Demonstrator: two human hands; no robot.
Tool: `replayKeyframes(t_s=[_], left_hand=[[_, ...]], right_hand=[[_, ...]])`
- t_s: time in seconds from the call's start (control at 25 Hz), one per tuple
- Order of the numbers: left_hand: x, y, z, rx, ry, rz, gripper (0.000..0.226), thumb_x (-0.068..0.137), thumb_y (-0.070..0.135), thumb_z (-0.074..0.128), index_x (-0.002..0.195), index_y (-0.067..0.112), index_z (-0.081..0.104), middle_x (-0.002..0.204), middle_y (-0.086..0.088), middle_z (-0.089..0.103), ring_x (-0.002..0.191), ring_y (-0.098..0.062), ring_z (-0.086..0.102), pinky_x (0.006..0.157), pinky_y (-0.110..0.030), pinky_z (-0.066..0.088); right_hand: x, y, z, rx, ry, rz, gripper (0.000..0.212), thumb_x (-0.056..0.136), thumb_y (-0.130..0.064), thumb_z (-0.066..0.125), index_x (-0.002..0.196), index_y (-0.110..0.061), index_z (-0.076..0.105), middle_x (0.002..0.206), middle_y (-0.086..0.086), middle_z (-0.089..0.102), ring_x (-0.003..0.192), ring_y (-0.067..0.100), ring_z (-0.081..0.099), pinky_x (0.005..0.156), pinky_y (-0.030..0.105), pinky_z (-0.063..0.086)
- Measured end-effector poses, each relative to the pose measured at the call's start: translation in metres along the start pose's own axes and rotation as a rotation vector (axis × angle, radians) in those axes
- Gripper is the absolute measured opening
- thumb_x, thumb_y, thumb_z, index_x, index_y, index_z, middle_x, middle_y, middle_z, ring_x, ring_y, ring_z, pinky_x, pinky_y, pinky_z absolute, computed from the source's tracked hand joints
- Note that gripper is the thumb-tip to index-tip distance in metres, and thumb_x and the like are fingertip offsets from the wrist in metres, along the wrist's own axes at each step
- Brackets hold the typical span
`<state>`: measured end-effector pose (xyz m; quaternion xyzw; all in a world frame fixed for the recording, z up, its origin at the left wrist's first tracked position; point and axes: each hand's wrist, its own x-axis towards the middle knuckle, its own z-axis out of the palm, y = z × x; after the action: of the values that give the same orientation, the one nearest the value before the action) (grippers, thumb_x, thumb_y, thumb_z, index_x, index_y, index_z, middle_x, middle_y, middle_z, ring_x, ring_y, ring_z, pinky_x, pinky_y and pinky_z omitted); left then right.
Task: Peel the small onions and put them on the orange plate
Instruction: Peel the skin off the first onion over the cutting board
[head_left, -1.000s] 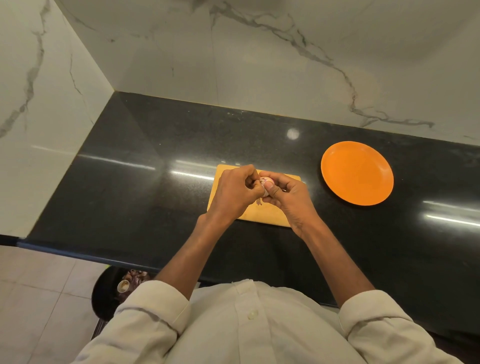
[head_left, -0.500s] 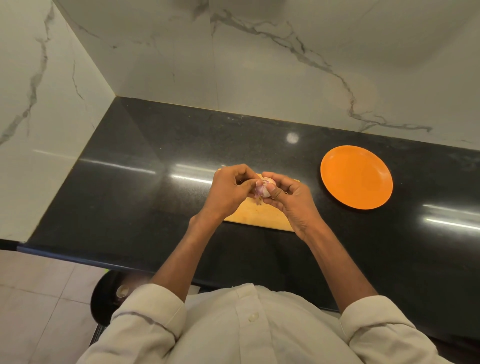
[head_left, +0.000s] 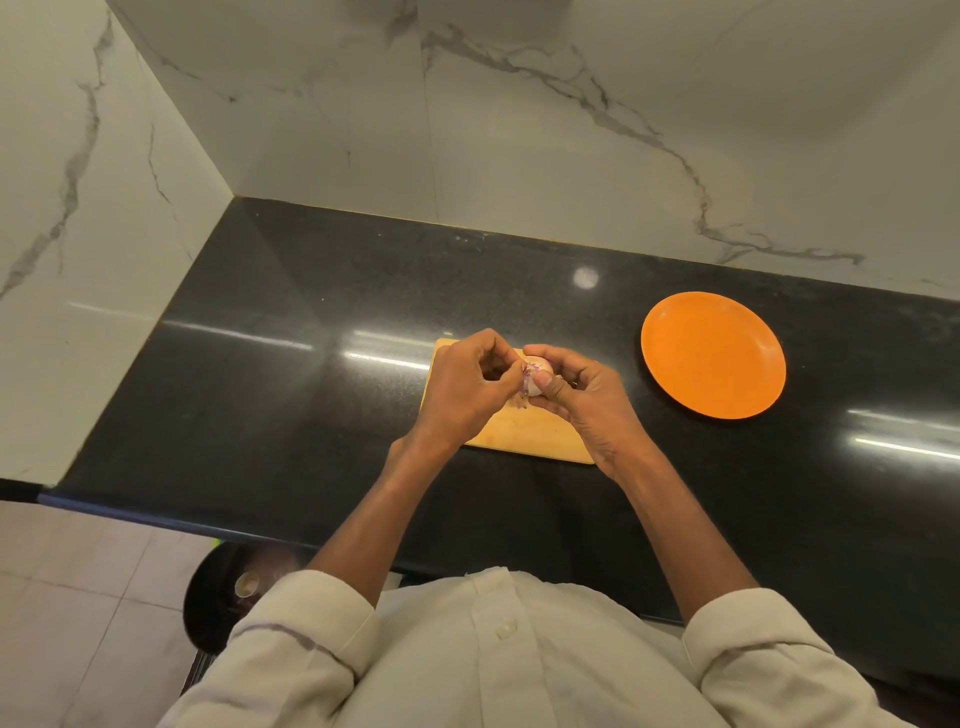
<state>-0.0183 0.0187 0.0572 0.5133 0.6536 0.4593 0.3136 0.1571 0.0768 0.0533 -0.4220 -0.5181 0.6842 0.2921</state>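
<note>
Onion (head_left: 535, 375), held over the cutting board (head_left: 524, 434) in the right hand's (head_left: 587, 402) grip, now shows more pale flesh as the left hand (head_left: 467, 387) pinches purple skin loose; orange plate (head_left: 712, 354) bare, peeling unfinished.

Warm, dim indoor light; bright streaks and a round glare spot shine off the black counter (head_left: 322, 291); edges bend with wide-angle distortion, focus slightly soft.
</note>
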Motion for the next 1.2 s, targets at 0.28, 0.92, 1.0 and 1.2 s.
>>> replayKeyframes(t_s=[0.28, 0.92, 1.0, 1.2], left_hand=[[-0.003, 0.0, 0.012, 0.075, 0.119, -0.003, 0.016, 0.093, 0.017, 0.081, 0.094, 0.011, 0.067, 0.081, 0.002, 0.074, 0.074, -0.014, 0.073, 0.069, -0.037, 0.063], [0.0, -0.003, 0.008, -0.135, 0.08, -0.06, 0.013, 0.091, 0.01, 0.083, 0.088, 0.004, 0.071, 0.081, -0.008, 0.078, 0.074, -0.026, 0.077, 0.069, -0.04, 0.065], [0.0, -0.001, 0.013, -0.084, 0.143, -0.068, 0.015, 0.09, 0.012, 0.082, 0.085, 0.007, 0.068, 0.076, -0.004, 0.075, 0.068, -0.017, 0.073, 0.062, -0.031, 0.06], [0.002, -0.001, 0.014, -0.153, 0.181, -0.119, 0.011, 0.094, 0.009, 0.078, 0.087, 0.007, 0.07, 0.082, -0.007, 0.075, 0.074, -0.02, 0.072, 0.069, -0.035, 0.062]], right_hand=[[0.002, -0.003, 0.001, -0.009, -0.006, -0.033, 0.032, 0.1, -0.011, 0.07, 0.131, -0.013, 0.072, 0.125, 0.011, 0.074, 0.118, 0.025, 0.072, 0.093, 0.034, 0.062], [0.0, -0.003, 0.003, -0.043, 0.071, -0.036, 0.036, 0.096, -0.008, 0.075, 0.131, -0.006, 0.069, 0.114, 0.005, 0.08, 0.109, 0.021, 0.076, 0.093, 0.035, 0.063], [0.0, -0.003, 0.006, -0.042, 0.092, -0.043, 0.035, 0.096, -0.007, 0.074, 0.13, -0.007, 0.07, 0.114, 0.004, 0.08, 0.108, 0.02, 0.076, 0.096, 0.037, 0.062], [-0.001, -0.005, 0.003, -0.003, 0.086, -0.029, 0.034, 0.096, -0.005, 0.072, 0.129, -0.013, 0.07, 0.115, -0.002, 0.08, 0.113, 0.018, 0.075, 0.1, 0.041, 0.06]])
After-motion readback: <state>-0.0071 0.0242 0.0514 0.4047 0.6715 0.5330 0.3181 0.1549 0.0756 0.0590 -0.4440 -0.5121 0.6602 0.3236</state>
